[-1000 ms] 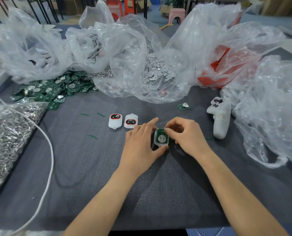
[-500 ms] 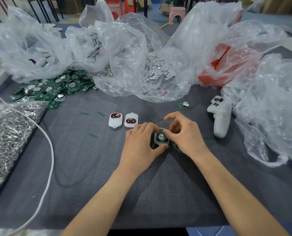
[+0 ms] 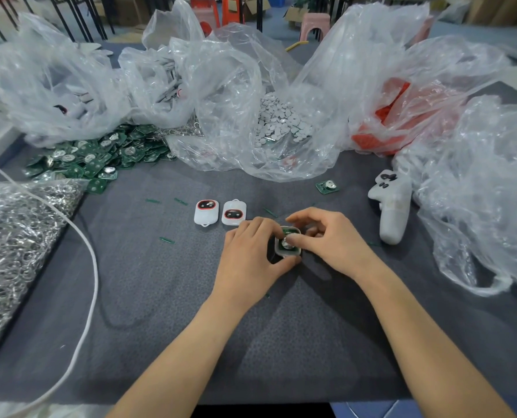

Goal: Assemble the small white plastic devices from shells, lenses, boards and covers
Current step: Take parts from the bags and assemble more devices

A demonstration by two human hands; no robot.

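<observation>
Shell (image 3: 290, 253) in left hand (image 3: 251, 256), right hand (image 3: 326, 240) pressing board (image 3: 288, 231)

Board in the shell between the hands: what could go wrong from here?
1. The right hand grips the shell with its thumb over much of the board, so the board may seat tilted unnoticed.
2. The left hand grips the shell close to the two finished devices; a slip could knock them.
3. Green slivers lie loose on the mat and might get trapped inside.
</observation>
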